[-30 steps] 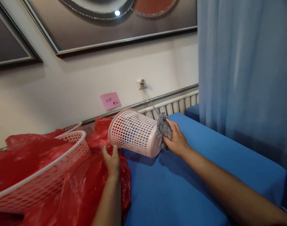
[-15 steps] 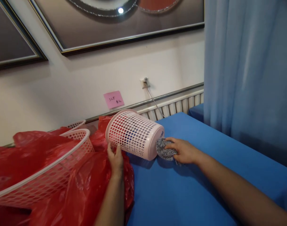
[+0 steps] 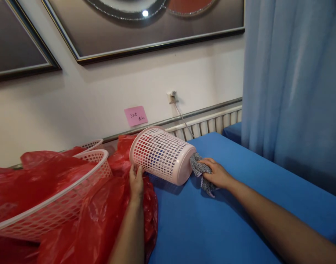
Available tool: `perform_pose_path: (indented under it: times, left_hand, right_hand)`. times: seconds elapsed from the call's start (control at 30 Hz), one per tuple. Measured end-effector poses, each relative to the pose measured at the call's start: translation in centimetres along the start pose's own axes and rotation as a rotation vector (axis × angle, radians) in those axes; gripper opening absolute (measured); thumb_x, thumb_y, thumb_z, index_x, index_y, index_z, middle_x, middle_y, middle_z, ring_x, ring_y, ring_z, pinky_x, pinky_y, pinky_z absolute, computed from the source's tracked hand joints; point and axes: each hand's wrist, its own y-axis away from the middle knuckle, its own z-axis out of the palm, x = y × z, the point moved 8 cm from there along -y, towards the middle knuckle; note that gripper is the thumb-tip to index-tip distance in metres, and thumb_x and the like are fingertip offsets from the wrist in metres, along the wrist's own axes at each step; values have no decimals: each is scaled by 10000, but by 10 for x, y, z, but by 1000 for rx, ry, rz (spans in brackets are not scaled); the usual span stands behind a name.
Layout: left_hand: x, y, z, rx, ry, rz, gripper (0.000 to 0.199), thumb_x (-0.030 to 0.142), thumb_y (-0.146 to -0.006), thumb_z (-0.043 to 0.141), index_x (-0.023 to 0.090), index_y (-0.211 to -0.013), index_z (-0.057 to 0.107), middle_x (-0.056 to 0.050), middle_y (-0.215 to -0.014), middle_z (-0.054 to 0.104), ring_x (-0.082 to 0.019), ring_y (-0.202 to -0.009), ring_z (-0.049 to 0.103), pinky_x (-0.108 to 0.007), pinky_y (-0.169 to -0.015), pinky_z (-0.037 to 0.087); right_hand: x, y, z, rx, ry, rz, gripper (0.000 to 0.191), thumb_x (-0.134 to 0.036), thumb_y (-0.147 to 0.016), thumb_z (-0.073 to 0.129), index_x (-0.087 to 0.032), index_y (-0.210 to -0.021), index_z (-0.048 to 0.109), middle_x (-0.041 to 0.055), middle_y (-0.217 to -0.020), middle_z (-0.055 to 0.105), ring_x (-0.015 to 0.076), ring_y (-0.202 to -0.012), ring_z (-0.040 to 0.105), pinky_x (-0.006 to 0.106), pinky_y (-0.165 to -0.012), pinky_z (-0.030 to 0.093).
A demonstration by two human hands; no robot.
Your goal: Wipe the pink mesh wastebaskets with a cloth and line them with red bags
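Note:
A pink perforated plastic basket (image 3: 159,154) lies on its side, its open end to the left and its base to the right. My left hand (image 3: 136,181) grips the basket's rim from below, with some fingers hidden behind it. In my right hand (image 3: 216,174) is a bunched grey cloth (image 3: 200,168), pressed against the basket's base; one end of the cloth hangs down toward the blue surface (image 3: 184,220).
Red plastic bags (image 3: 98,212) and a larger pink basket (image 3: 54,211) fill the left side. Behind stand a white radiator (image 3: 203,128) and a wall socket (image 3: 172,97) with a cable. A blue curtain (image 3: 291,80) hangs at the right.
The cloth has moved up a little on the basket's base, and more of it now hangs below my right hand. The basket appears slightly further right in the view, as does the background.

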Motion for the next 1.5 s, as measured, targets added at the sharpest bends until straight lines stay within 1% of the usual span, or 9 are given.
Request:
perform_pose_path:
  times: [0.13, 0.37, 0.6, 0.87, 1.03, 1.2, 1.33, 1.43, 1.5]
  left_hand:
    - [-9, 5, 12, -65, 73, -144, 518, 474, -854, 663, 158, -1264, 633, -117, -1126, 746, -232, -958, 741, -359, -831, 615]
    - [-6, 20, 26, -114, 50, -173, 476, 422, -814, 709, 134, -1190, 659, -147, -1136, 733, -244, -952, 722, -368, -820, 600]
    - [3, 42, 52, -228, 11, -128, 560, 477, -800, 735, 165, -1256, 645, -173, -1284, 684, -271, -1010, 709, -378, -757, 618]
    - [16, 67, 77, -322, -8, -11, 612, 473, -790, 752, 188, -1321, 640, -157, -1264, 679, -271, -1051, 706, -365, -783, 610]
    - [36, 71, 67, -266, -49, 94, 394, 480, -870, 641, 172, -1105, 712, -115, -1068, 710, -219, -891, 691, -369, -791, 584]
    - [90, 114, 69, -327, -82, 296, 197, 359, -877, 633, 205, -766, 687, -33, -812, 669, -196, -814, 638, -340, -806, 535]
    - [128, 148, 64, -392, -113, 502, 125, 272, -910, 611, 215, -856, 708, -22, -822, 701, -174, -787, 656, -313, -791, 535]
    - [137, 132, 27, -118, -172, 619, 166, 259, -903, 619, 197, -1039, 693, -69, -1012, 732, -216, -981, 688, -378, -947, 536]
    - [126, 104, -4, 93, -189, 540, 375, 304, -864, 657, 176, -1216, 645, -128, -1260, 682, -278, -1239, 611, -462, -1112, 446]
  right_hand:
    - [5, -1, -2, 35, -29, 10, 613, -155, -709, 641, -220, -1318, 670, 99, -1424, 565, 277, -1331, 548, 441, -1191, 372]
    - [13, -2, -6, 181, -124, 52, 569, -187, -677, 656, -289, -1234, 711, 41, -1361, 613, 256, -1278, 583, 409, -1154, 417]
    - [80, -23, -61, 553, -189, 404, 669, -347, -755, 643, -216, -1404, 551, 133, -1413, 561, 331, -1340, 508, 513, -1176, 357]
    - [72, -89, -31, 161, -490, 402, 613, -159, -542, 684, -226, -1150, 712, 15, -952, 775, 236, -795, 721, 333, -708, 587]
    - [54, -73, -17, 32, -653, 380, 641, -175, -514, 648, -211, -1151, 702, 15, -863, 782, 226, -688, 711, 304, -606, 561]
    - [61, -31, -40, 141, -693, 391, 629, -214, -538, 624, -216, -1165, 676, 24, -878, 780, 230, -709, 718, 314, -625, 566]
    - [67, 1, -52, 240, -637, 405, 614, -236, -563, 634, -205, -1174, 680, 37, -859, 776, 245, -688, 710, 353, -631, 570]
    - [64, 15, -60, 356, -546, 386, 630, -255, -580, 643, -206, -1207, 679, 56, -969, 772, 276, -818, 722, 414, -762, 586]
    - [57, 20, -68, 456, -476, 346, 663, -269, -600, 647, -213, -1260, 659, 76, -1150, 734, 305, -1044, 691, 460, -946, 549]
